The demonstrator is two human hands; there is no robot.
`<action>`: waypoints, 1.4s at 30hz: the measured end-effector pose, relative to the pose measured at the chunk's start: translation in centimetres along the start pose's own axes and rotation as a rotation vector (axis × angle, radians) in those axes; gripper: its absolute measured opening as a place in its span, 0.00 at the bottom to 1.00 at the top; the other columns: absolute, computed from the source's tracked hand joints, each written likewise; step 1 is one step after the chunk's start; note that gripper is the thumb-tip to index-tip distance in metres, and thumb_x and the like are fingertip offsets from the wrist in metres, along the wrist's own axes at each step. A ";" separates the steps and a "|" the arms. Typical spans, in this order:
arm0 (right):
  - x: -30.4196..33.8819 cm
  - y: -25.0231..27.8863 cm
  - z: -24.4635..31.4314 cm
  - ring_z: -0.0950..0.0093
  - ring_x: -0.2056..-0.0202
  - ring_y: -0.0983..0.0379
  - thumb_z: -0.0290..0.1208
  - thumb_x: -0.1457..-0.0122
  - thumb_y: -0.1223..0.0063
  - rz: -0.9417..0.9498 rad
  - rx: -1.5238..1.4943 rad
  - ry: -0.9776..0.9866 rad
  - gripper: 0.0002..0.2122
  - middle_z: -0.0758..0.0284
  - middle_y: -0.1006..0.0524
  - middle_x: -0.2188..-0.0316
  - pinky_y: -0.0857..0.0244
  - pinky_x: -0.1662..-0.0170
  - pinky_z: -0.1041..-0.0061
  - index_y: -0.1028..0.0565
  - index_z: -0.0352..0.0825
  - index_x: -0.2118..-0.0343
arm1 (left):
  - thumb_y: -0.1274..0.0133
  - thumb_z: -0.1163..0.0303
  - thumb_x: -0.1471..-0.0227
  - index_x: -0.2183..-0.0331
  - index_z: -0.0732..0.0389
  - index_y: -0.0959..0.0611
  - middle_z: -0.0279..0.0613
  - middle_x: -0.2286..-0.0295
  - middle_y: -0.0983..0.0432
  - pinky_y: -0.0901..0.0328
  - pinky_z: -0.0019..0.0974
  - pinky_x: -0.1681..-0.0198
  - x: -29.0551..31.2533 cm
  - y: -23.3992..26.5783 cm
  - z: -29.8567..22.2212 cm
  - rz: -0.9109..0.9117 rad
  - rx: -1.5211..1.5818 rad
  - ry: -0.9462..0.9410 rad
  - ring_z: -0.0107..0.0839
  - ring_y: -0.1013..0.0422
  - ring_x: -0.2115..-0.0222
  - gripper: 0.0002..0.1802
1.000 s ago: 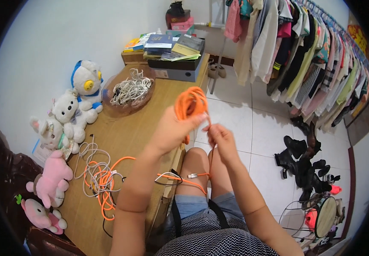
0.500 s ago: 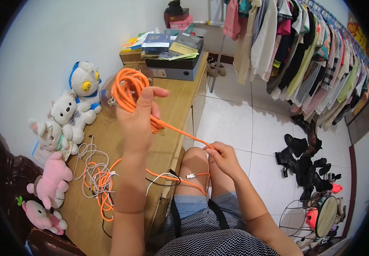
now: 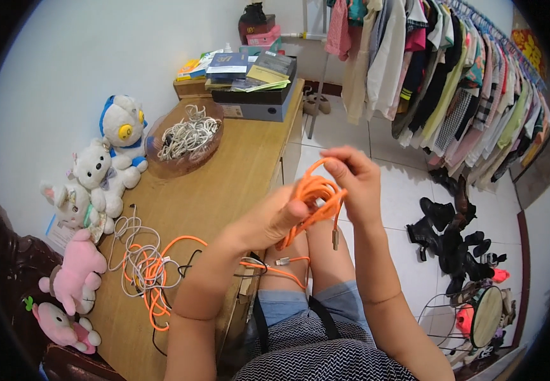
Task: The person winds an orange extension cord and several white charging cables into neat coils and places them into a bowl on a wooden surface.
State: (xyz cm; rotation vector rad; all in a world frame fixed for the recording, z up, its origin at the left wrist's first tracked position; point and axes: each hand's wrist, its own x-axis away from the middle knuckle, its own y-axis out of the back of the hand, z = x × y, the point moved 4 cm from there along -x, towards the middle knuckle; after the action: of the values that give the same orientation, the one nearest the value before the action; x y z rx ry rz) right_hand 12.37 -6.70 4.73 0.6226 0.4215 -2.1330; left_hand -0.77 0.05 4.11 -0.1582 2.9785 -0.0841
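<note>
both the left hand (image 3: pixel 275 219) and right hand (image 3: pixel 351 178) grip 1 coiled orange cable (image 3: pixel 313 193), held past the bench (image 3: pixel 224 184) right edge, over open floor (image 3: pixel 402 190).

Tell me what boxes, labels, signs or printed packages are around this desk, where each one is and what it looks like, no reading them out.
Grey box: far end of the wooden desk, long and flat, small label on its front.
Stack of books and booklets: on top of that box, dark blue, yellow and green covers.
Red box: behind the stack by the wall, a dark object on top.
Paper sheet: left desk edge by the plush toys, white with blue.
</note>
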 end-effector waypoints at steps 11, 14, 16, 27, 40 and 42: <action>8.4 -3.7 -4.6 0.73 0.84 0.39 0.31 0.44 0.50 0.352 0.380 -0.097 0.10 0.68 0.33 0.84 0.45 0.79 0.77 0.23 0.37 0.60 | 0.38 0.54 0.57 0.58 0.64 0.38 0.39 0.67 0.30 0.35 0.24 0.66 1.1 4.5 -1.9 -0.747 -0.208 -0.265 0.20 0.34 0.69 0.35; 8.3 -3.2 -2.5 0.67 0.82 0.36 0.31 0.48 0.47 0.359 0.556 0.047 0.06 0.63 0.29 0.80 0.41 0.77 0.72 0.22 0.37 0.68 | 0.45 0.43 0.57 0.59 0.65 0.38 0.40 0.74 0.28 0.35 0.29 0.72 1.2 4.9 -1.6 -0.766 -0.416 -0.180 0.28 0.30 0.75 0.38; 7.7 -2.6 -0.6 0.68 0.81 0.35 0.31 0.49 0.45 0.372 0.652 0.104 0.05 0.64 0.28 0.78 0.40 0.77 0.72 0.23 0.36 0.72 | 0.54 0.36 0.55 0.61 0.63 0.36 0.46 0.80 0.28 0.36 0.37 0.77 1.3 4.6 -2.1 -0.799 -0.953 -0.170 0.41 0.28 0.79 0.37; 0.9 -1.3 0.7 0.74 0.68 0.30 0.29 0.46 0.49 0.372 0.178 0.045 0.08 0.63 0.28 0.64 0.35 0.65 0.78 0.29 0.30 0.77 | 0.60 0.66 0.46 0.77 0.67 0.24 0.51 0.81 0.27 0.36 0.39 0.76 -0.9 -0.2 1.1 -0.336 -0.714 0.063 0.42 0.29 0.80 0.16; 1.8 -1.1 -6.8 0.84 0.83 0.32 0.39 0.42 0.50 0.192 -0.522 -0.656 0.14 0.69 0.27 0.82 0.38 0.82 0.86 0.28 0.31 0.74 | 0.58 0.70 0.46 0.61 0.65 0.37 0.50 0.81 0.28 0.37 0.39 0.75 -0.3 0.4 -0.5 -0.584 -0.654 -0.198 0.39 0.30 0.81 0.12; 3.1 -2.3 -8.4 0.83 0.88 0.35 0.39 0.41 0.51 0.072 -0.740 -0.972 0.12 0.69 0.27 0.82 0.43 0.88 0.87 0.29 0.33 0.71 | 0.55 0.68 0.45 0.60 0.65 0.37 0.48 0.81 0.27 0.36 0.36 0.74 -0.6 0.1 -0.3 -0.532 -0.598 -0.222 0.33 0.29 0.80 0.14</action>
State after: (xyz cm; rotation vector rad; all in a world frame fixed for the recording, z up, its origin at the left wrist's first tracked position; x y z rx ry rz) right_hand 11.25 -3.20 -3.74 -0.7791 0.5504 -1.7561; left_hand -0.21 0.26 4.45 -0.9486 2.5661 0.7116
